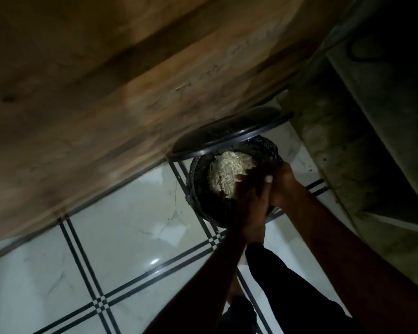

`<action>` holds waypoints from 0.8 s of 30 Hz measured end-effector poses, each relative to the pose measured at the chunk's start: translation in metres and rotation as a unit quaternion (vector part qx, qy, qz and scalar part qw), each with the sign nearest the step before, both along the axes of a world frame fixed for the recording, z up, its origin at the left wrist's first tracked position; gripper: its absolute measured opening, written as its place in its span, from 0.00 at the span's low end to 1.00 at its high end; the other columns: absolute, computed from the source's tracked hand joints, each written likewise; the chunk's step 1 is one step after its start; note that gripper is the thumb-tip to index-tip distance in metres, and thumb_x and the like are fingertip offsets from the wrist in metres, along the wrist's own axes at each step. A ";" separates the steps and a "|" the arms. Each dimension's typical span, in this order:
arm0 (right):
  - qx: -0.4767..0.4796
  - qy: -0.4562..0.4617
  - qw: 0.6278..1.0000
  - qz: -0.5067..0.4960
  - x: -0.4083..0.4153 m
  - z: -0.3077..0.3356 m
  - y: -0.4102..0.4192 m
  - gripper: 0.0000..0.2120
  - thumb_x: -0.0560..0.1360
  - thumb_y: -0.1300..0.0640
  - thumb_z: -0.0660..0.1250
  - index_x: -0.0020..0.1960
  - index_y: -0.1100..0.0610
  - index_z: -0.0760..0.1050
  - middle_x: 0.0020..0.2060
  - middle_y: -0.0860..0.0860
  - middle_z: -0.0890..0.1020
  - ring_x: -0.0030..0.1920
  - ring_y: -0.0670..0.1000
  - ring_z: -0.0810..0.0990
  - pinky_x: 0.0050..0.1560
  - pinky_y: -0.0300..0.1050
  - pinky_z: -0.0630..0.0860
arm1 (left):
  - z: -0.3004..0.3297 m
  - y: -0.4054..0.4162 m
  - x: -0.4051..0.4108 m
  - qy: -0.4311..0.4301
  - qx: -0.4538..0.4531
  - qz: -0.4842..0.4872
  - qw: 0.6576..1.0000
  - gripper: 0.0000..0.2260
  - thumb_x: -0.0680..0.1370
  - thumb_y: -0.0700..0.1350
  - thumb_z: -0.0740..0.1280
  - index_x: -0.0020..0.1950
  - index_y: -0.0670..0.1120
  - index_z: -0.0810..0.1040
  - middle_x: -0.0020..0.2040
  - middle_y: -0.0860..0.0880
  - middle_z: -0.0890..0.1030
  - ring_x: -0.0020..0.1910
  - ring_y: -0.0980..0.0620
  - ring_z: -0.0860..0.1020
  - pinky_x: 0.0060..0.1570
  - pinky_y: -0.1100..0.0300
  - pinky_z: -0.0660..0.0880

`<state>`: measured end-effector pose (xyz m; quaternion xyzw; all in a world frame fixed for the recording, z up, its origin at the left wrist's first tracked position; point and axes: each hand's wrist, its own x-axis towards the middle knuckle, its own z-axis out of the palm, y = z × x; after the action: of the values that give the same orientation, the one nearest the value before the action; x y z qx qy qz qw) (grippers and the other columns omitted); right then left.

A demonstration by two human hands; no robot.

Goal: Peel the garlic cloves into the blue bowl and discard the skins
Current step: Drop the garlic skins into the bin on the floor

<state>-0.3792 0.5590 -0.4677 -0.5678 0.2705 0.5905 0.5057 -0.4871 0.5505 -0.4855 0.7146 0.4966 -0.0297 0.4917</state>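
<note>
Floor [121, 242]: glossy white tiles with dark double lines, hard and likely slick underfoot; a light glints off it, the room around is dim.
Wall [87, 97]: brown, stained, running behind the bin.
Bin lid [229, 130]: dark, round, tipped up against the wall, so the mouth is open.
Waste bin [198, 189]: black, woven-looking sides, standing on the floor beside the wall.
Garlic skins [227, 172]: a pale heap over the bin's mouth, just ahead of the fingers; whether it lies in the bin or is falling I cannot tell. Papery, almost weightless, brittle; I judge they cling to damp palms and drift at a breath, so best cupped loosely from underneath and rubbed off low over the opening.
Left hand [249, 201]: pressed against the other above the bin, fingers fairly straight toward the skins; whether it holds any I cannot tell.
Right hand [284, 186]: fingers curled against the left; contents hidden.
Concrete ledge [336, 150]: rough, grey, right of the bin.
Blue bowl, cloves: not in view.
</note>
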 end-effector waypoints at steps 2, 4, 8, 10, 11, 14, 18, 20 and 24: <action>0.033 0.047 0.998 -0.014 0.005 0.014 -0.003 0.27 0.82 0.45 0.54 0.76 0.59 0.66 0.76 0.57 0.67 0.66 0.58 0.70 0.72 0.55 0.66 | -0.018 0.021 -0.012 0.069 0.034 -0.003 0.997 0.35 0.80 0.61 0.38 0.69 0.47 0.77 0.65 0.41 0.79 0.66 0.40 0.76 0.67 0.46 0.70; 0.056 0.076 0.995 -0.030 0.008 0.026 -0.012 0.25 0.74 0.43 0.66 0.64 0.59 0.75 0.65 0.56 0.74 0.57 0.61 0.75 0.65 0.59 0.69 | -0.013 0.039 -0.016 0.132 0.025 0.050 0.990 0.34 0.78 0.61 0.42 0.65 0.44 0.79 0.62 0.40 0.80 0.64 0.39 0.76 0.66 0.46 0.70; 0.046 0.060 0.997 -0.028 0.001 0.074 -0.017 0.27 0.80 0.44 0.56 0.71 0.61 0.72 0.70 0.59 0.73 0.64 0.61 0.76 0.69 0.55 0.69 | 0.073 0.010 -0.004 0.001 0.070 -0.038 0.997 0.30 0.83 0.65 0.46 0.77 0.51 0.68 0.76 0.47 0.68 0.75 0.49 0.64 0.73 0.51 0.61; 0.064 0.044 0.997 -0.030 0.000 0.112 -0.014 0.29 0.82 0.43 0.52 0.74 0.61 0.68 0.71 0.63 0.72 0.68 0.62 0.73 0.70 0.57 0.68 | 0.093 0.000 -0.014 0.009 0.132 -0.109 0.985 0.27 0.85 0.61 0.45 0.76 0.49 0.69 0.76 0.47 0.70 0.76 0.48 0.66 0.74 0.45 0.62; 0.068 0.045 0.996 -0.030 0.000 0.132 -0.017 0.29 0.82 0.41 0.53 0.72 0.62 0.70 0.70 0.64 0.73 0.68 0.63 0.73 0.70 0.58 0.68 | 0.102 0.004 -0.020 0.033 0.147 -0.125 0.981 0.23 0.86 0.57 0.48 0.76 0.49 0.70 0.75 0.47 0.71 0.75 0.47 0.67 0.73 0.42 0.63; 0.050 -0.001 0.999 0.013 -0.002 0.198 -0.036 0.23 0.81 0.45 0.57 0.60 0.64 0.76 0.65 0.64 0.76 0.62 0.64 0.76 0.62 0.58 0.73 | 0.166 0.026 -0.028 0.076 0.084 -0.082 0.990 0.18 0.85 0.51 0.58 0.73 0.47 0.73 0.69 0.43 0.77 0.71 0.43 0.72 0.72 0.50 0.64; 0.056 -0.101 0.991 0.067 -0.005 0.286 -0.080 0.19 0.82 0.53 0.58 0.61 0.65 0.78 0.61 0.64 0.81 0.62 0.65 0.79 0.57 0.55 0.79 | 0.280 0.015 -0.028 -0.038 0.071 -0.009 0.997 0.16 0.83 0.49 0.63 0.69 0.46 0.78 0.65 0.46 0.80 0.65 0.46 0.77 0.65 0.58 0.69; 0.071 -0.156 0.981 0.087 -0.003 0.331 -0.104 0.18 0.83 0.52 0.57 0.63 0.63 0.78 0.56 0.61 0.84 0.58 0.62 0.83 0.51 0.51 0.82 | 0.338 -0.004 -0.025 -0.087 0.063 0.006 0.994 0.14 0.83 0.51 0.63 0.67 0.50 0.79 0.62 0.51 0.82 0.61 0.52 0.77 0.60 0.60 0.73; 0.094 -0.249 0.959 0.100 0.004 0.422 -0.157 0.17 0.84 0.52 0.58 0.58 0.62 0.80 0.51 0.58 0.86 0.53 0.57 0.85 0.51 0.47 0.82 | 0.440 -0.053 -0.012 -0.150 0.076 0.022 0.986 0.11 0.83 0.53 0.62 0.62 0.56 0.81 0.52 0.63 0.79 0.50 0.68 0.75 0.42 0.80 0.64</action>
<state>-0.3753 0.4018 -0.0458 -0.6708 0.0211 0.5005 0.5469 -0.4994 0.4971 -0.0459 0.7354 0.4337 0.1262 0.5052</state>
